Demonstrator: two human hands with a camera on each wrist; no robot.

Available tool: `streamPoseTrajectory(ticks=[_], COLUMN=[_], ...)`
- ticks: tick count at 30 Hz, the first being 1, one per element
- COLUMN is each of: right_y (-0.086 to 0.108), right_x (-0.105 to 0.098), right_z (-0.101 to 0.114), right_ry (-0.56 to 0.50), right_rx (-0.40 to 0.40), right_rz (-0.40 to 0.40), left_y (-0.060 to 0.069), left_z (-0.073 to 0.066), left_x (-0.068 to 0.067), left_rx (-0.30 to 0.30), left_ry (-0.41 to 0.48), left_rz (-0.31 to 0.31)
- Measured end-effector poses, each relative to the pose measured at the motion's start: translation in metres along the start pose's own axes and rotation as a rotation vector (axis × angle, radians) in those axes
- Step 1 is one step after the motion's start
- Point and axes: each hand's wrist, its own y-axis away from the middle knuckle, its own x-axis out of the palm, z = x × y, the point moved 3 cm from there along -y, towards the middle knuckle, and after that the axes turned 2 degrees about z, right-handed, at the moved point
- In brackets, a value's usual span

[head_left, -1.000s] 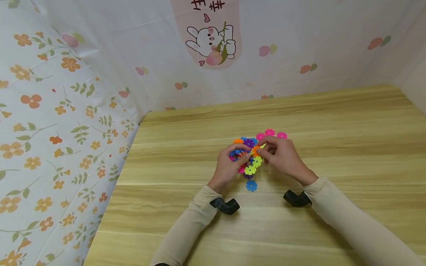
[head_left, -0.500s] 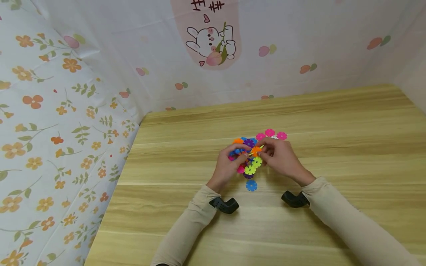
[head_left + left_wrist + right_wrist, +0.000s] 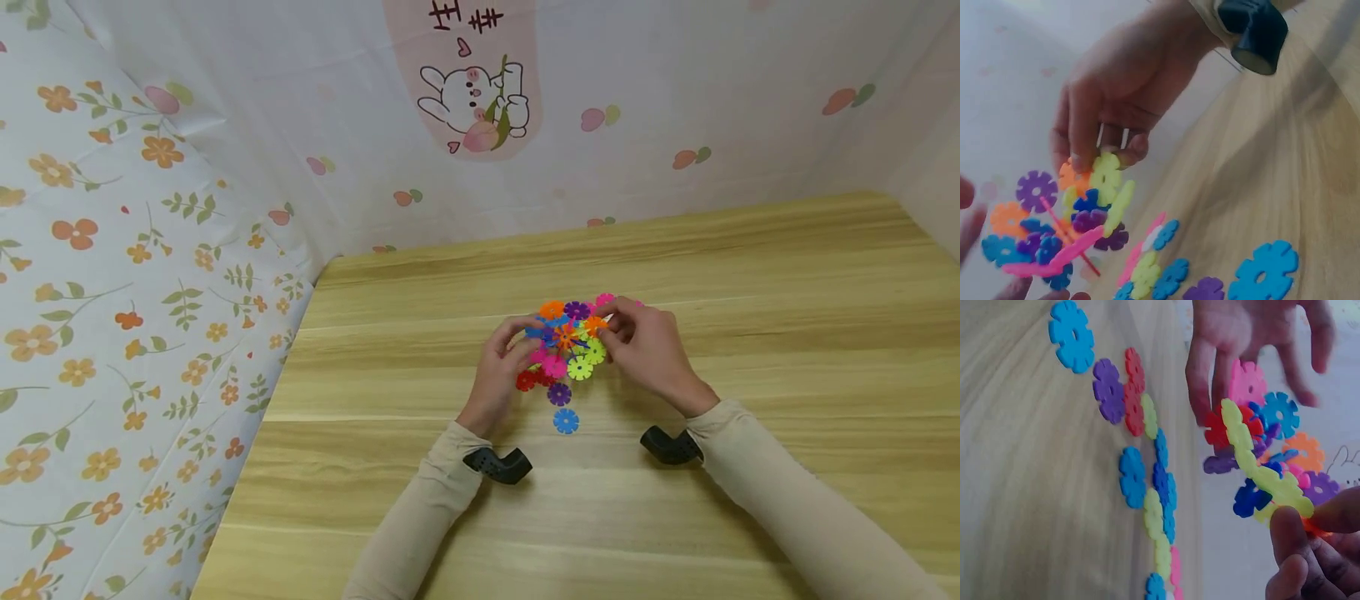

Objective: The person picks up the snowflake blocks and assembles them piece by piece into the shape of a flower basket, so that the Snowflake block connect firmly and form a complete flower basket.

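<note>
A cluster of joined flower-shaped plastic discs in orange, purple, blue, pink and yellow is held above the table. My right hand pinches it at an orange disc on its right side; thumb and finger also show at the yellow discs in the right wrist view. Beside the cluster's left side, my left hand has its fingers spread and loosely bent. In the right wrist view those left-hand fingers hang close to a red disc; whether they touch it is unclear.
Loose discs lie on the wooden table under and around the cluster: a blue one nearest me, a purple one, red ones and pink ones behind. A patterned cloth hangs along the back edge.
The cluster has been turned and raised, showing more discs. My left fingers have come off it and spread, moving slightly left. My right hand still holds its orange disc, a little farther right.
</note>
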Motion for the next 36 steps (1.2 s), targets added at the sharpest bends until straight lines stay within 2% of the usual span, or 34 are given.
streamPoseTrajectory(ticks=[4, 6, 9, 12, 14, 17, 20, 23, 30, 36], right_y=[0.0, 0.001, 0.005, 0.011, 0.015, 0.019, 0.021, 0.023, 0.026, 0.026], right_x=[-0.005, -0.005, -0.002, 0.003, 0.006, 0.008, 0.007, 0.006, 0.003, 0.003], right_z=[0.001, 0.001, 0.005, 0.011, 0.013, 0.013, 0.009, 0.003, -0.004, -0.01], right_ry=[0.035, 0.071, 0.124, 0.182, 0.191, 0.155, 0.064, -0.031, -0.202, -0.39], right_rx=[-0.077, -0.134, -0.263, -0.406, -0.466, -0.501, -0.48, -0.418, -0.193, 0.034], right_rz=[-0.128, -0.193, -0.263, -0.307, -0.311, -0.277, -0.198, -0.127, -0.014, 0.167], left_y=[-0.001, -0.002, -0.003, -0.004, -0.005, -0.007, -0.008, -0.007, -0.006, -0.006], left_z=[-0.001, -0.001, -0.002, -0.003, -0.003, -0.002, -0.001, -0.001, 0.0, 0.0], left_x=[-0.006, -0.005, -0.001, 0.002, 0.001, -0.001, -0.002, -0.002, -0.003, -0.005], left_rx=[-0.069, -0.14, -0.25, -0.305, -0.294, -0.259, -0.199, -0.123, -0.029, 0.089], left_ry=[0.163, 0.276, 0.478, 0.615, 0.614, 0.529, 0.438, 0.377, 0.338, 0.235], left_rz=[-0.053, -0.02, 0.052, 0.074, 0.061, 0.063, 0.081, 0.094, 0.078, 0.045])
